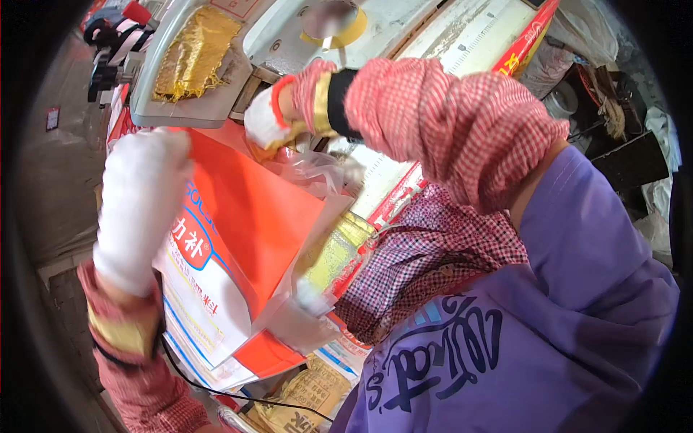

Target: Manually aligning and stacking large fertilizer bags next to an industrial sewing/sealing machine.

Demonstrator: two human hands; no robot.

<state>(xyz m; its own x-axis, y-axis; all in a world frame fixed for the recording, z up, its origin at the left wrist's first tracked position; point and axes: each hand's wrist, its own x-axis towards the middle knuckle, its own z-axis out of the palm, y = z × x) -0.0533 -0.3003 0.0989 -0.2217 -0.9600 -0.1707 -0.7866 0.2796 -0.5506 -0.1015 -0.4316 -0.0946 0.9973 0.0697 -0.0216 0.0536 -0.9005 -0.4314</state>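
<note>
My left hand (144,187), in a white glove, is closed at the upper left edge of a large red and white printed bag (249,209). Motion blurs its fingertips. The bag's red face spreads between my hands, with its printed white side hanging toward the lower left. Beyond the bag's far corner, my right hand (267,121), in a white glove with a red cuff, is bent inward beside the pale machine bed. Its fingers curl down over something orange-brown, largely hidden. Thin clear plastic (314,173) lies crumpled just below this hand.
A pale machine bed (260,43) spans the top, with a gold woven patch (198,54) on its left part. A white worktop (469,43) with a red printed edge runs to the upper right. Brown printed sacking (303,397) lies below; a dark cord crosses it.
</note>
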